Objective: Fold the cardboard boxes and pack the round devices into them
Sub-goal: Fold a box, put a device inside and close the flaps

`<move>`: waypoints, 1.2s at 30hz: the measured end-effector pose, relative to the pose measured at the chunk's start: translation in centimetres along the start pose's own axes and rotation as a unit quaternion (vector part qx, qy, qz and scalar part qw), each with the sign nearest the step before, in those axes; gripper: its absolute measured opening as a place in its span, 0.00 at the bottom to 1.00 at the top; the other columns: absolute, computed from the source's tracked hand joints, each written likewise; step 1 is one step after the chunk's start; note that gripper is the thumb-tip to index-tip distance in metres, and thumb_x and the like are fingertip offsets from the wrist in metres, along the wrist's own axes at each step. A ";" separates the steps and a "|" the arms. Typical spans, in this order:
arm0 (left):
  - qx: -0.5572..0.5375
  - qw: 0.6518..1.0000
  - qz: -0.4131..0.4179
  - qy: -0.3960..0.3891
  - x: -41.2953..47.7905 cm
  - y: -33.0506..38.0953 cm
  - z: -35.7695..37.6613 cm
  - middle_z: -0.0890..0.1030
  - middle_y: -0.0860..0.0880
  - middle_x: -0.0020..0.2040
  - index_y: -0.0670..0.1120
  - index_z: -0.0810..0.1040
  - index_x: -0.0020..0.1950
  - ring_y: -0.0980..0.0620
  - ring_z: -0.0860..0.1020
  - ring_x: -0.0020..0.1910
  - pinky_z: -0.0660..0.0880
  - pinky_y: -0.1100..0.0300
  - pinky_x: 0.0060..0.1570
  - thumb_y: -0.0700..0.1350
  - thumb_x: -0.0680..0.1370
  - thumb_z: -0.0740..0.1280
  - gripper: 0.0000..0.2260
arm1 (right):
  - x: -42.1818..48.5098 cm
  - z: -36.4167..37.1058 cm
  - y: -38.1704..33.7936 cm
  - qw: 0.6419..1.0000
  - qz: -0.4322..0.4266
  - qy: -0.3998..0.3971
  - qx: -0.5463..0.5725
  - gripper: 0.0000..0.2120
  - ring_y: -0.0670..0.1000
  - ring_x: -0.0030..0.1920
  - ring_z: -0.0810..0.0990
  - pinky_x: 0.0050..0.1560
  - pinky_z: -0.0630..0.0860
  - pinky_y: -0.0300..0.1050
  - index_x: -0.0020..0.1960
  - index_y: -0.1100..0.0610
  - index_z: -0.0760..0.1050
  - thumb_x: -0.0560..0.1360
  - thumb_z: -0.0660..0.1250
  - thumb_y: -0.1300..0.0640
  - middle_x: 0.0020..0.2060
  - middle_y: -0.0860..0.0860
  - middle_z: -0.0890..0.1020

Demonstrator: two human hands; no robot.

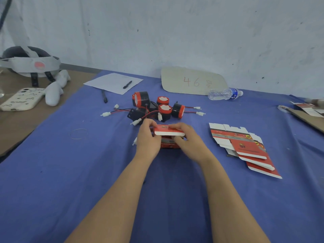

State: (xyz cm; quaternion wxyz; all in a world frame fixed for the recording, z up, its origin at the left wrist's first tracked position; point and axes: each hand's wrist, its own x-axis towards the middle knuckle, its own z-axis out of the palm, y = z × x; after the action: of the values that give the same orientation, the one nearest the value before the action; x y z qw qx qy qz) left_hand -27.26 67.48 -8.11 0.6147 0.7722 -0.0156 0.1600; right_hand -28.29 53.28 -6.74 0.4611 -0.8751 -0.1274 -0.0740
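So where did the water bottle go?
In the head view, the water bottle lies on its side at the far right of the blue cloth, just beside the cardboard sheet marked 46, near the wall.

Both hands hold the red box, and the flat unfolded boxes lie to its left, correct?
No: the head view shows the flat unfolded boxes to the right of the red box. The left hand and right hand do hold it.

Small packing workshop, blue-clothed bench (52, 172), scuffed wall (175, 32), flat cartons (245, 148)
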 end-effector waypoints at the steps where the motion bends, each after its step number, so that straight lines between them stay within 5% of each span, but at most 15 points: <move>1: 0.008 1.000 0.000 -0.005 0.0 0.0 -0.1 0.74 0.55 0.46 0.54 0.69 0.46 0.60 0.73 0.41 0.69 0.75 0.32 0.34 0.78 0.60 0.13 | -0.1 -0.2 0.2 0.999 0.012 -0.035 0.006 0.16 0.41 0.63 0.68 0.47 0.65 0.19 0.58 0.39 0.70 0.77 0.63 0.58 0.64 0.44 0.67; 4: -0.006 1.000 -0.009 -0.028 0.2 0.0 -0.4 0.77 0.53 0.45 0.53 0.72 0.45 0.56 0.74 0.42 0.72 0.67 0.37 0.36 0.79 0.56 0.13 | -0.4 -0.5 0.5 0.995 0.042 -0.075 0.049 0.20 0.38 0.68 0.60 0.54 0.64 0.22 0.66 0.37 0.66 0.77 0.66 0.51 0.71 0.42 0.58; 7: -0.130 0.987 -0.080 -0.052 0.6 0.6 -0.8 0.81 0.49 0.47 0.52 0.78 0.42 0.54 0.79 0.45 0.77 0.59 0.46 0.38 0.81 0.54 0.16 | -0.4 -0.4 0.8 0.998 0.030 -0.039 0.040 0.22 0.45 0.70 0.64 0.67 0.65 0.38 0.71 0.45 0.66 0.79 0.65 0.56 0.72 0.47 0.64; 11: -0.045 0.992 -0.029 -0.117 -0.1 0.6 -0.9 0.80 0.53 0.53 0.54 0.80 0.52 0.55 0.78 0.54 0.75 0.60 0.54 0.47 0.78 0.65 0.05 | -0.4 -0.3 0.5 0.997 0.021 -0.007 0.073 0.18 0.42 0.57 0.75 0.53 0.70 0.25 0.65 0.45 0.70 0.78 0.65 0.60 0.61 0.45 0.75; 15: 0.035 0.989 0.045 -0.138 -0.4 0.2 -0.9 0.75 0.50 0.64 0.50 0.74 0.66 0.54 0.73 0.61 0.72 0.57 0.63 0.44 0.78 0.67 0.15 | -0.4 -0.2 0.4 0.995 0.034 0.005 0.096 0.17 0.37 0.52 0.75 0.47 0.70 0.22 0.68 0.48 0.69 0.80 0.62 0.60 0.58 0.44 0.75; 24: 0.045 0.990 0.058 -0.118 -0.4 0.4 -0.7 0.74 0.48 0.64 0.48 0.72 0.67 0.52 0.74 0.61 0.72 0.56 0.63 0.45 0.81 0.62 0.14 | -0.2 0.3 0.3 0.983 0.048 0.072 0.161 0.13 0.48 0.57 0.77 0.47 0.75 0.30 0.63 0.51 0.68 0.79 0.63 0.59 0.56 0.50 0.77; 32: 0.058 0.990 0.060 -0.113 -0.5 0.4 -0.4 0.69 0.55 0.62 0.47 0.72 0.67 0.57 0.70 0.60 0.65 0.80 0.49 0.39 0.81 0.61 0.15 | -0.2 0.3 0.3 0.992 0.023 0.052 0.114 0.13 0.42 0.52 0.76 0.46 0.72 0.24 0.63 0.50 0.72 0.79 0.63 0.59 0.57 0.47 0.76; 36: 0.075 0.990 0.033 -0.113 -0.4 0.5 -0.2 0.62 0.51 0.73 0.50 0.70 0.69 0.53 0.63 0.72 0.62 0.67 0.64 0.40 0.81 0.60 0.17 | -0.2 0.5 0.2 0.993 0.029 0.051 0.106 0.14 0.44 0.55 0.75 0.47 0.71 0.23 0.65 0.50 0.71 0.80 0.61 0.59 0.58 0.47 0.75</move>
State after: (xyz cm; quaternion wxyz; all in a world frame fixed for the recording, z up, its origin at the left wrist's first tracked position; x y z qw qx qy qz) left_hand -27.85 67.48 -7.68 0.5436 0.8284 -0.0985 0.0928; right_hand -28.40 53.52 -7.19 0.5589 -0.8198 -0.0850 -0.0912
